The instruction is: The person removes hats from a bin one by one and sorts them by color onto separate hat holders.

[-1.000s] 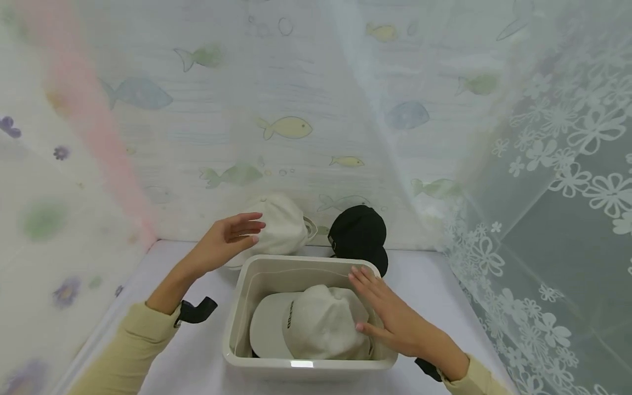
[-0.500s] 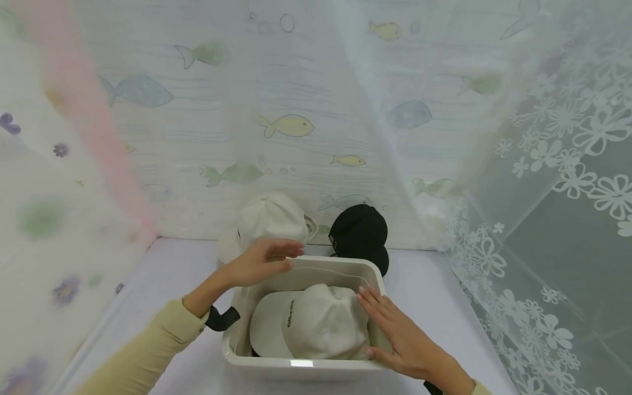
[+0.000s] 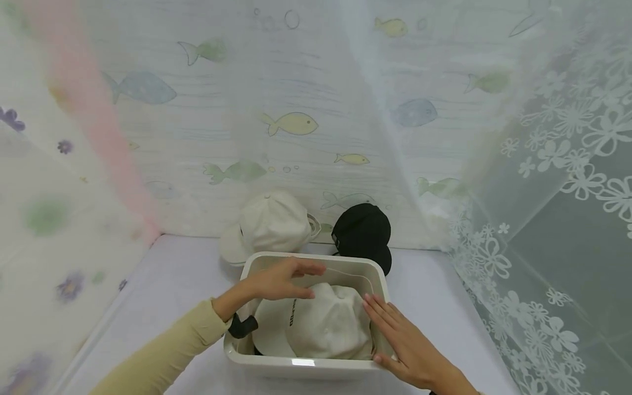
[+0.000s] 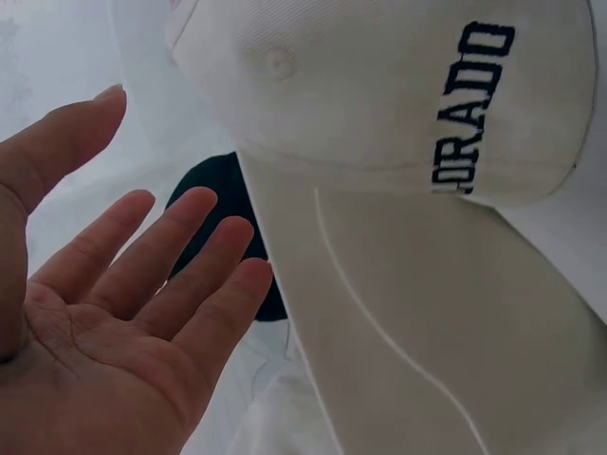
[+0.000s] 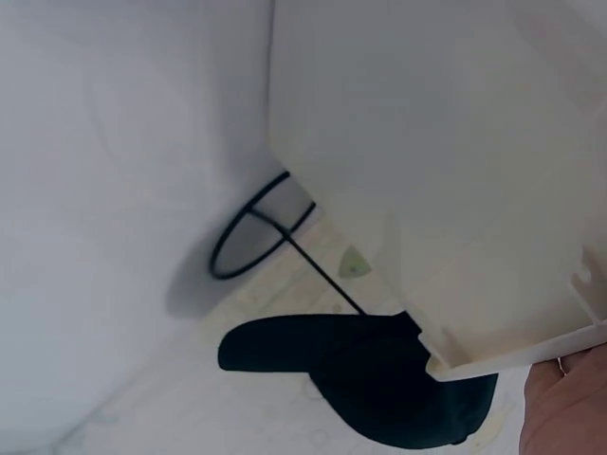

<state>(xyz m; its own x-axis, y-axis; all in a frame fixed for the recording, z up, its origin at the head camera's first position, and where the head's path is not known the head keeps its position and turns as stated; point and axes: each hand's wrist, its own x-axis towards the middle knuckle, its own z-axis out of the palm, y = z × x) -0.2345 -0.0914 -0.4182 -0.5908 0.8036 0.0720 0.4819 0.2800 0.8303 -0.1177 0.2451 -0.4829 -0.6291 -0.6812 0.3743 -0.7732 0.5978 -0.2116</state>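
One bin; one white cap visible inside, two caps behind.

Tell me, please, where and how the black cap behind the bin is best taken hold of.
I'd likely pinch the black cap by its brim, the right hand coming from the right: the brim juts out from the rounded crown and shows past the far right corner of the bin. Lift upward, as a thin black stand appears to prop it.
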